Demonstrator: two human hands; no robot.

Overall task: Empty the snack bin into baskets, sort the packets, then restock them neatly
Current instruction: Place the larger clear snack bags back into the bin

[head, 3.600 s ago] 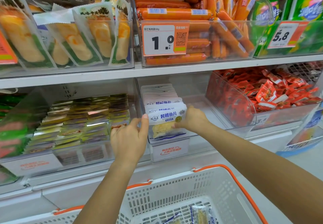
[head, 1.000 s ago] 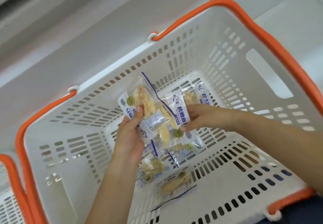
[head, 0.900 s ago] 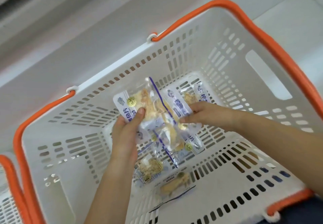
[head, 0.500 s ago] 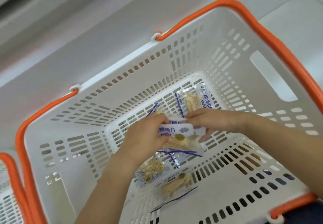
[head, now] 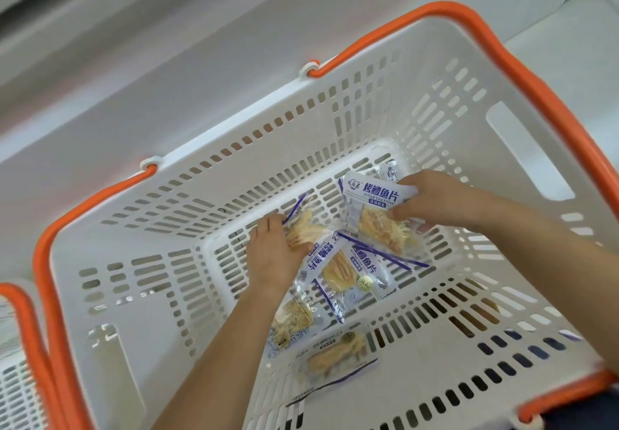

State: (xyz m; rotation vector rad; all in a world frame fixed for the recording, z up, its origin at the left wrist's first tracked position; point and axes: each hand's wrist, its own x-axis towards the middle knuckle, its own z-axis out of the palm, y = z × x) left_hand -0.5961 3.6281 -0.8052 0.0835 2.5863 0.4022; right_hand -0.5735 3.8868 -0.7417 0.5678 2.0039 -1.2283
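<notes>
Both of my hands are down inside the white basket (head: 522, 71), which has an orange rim and handles, and the head view, the only one I have, looks straight into it. My left hand (head: 271, 258) lies over a fish-fillet packet (head: 303, 233) on the basket floor toward the far left of the pile; the fingers point away from me and look fairly straight, pressing or touching rather than gripping, though their tips are partly hidden. My right hand (head: 432, 201) pinches the upper packet (head: 371, 205) at its right edge, thumb and fingers curled around the film, holding it tilted just above the others. Between the hands a middle packet (head: 348, 268) lies flat, and two more sit nearer to me, one beside my left forearm (head: 293, 320) and one at the near wall (head: 335, 354). A second basket (head: 16, 362) shows at the left edge. I judge this as the emptying step, with packets being laid down in the basket; the snack bin itself is out of sight. Next I would let go of the pinched packet so it settles flat, then lift both hands clear without dragging the slippery film along.
</notes>
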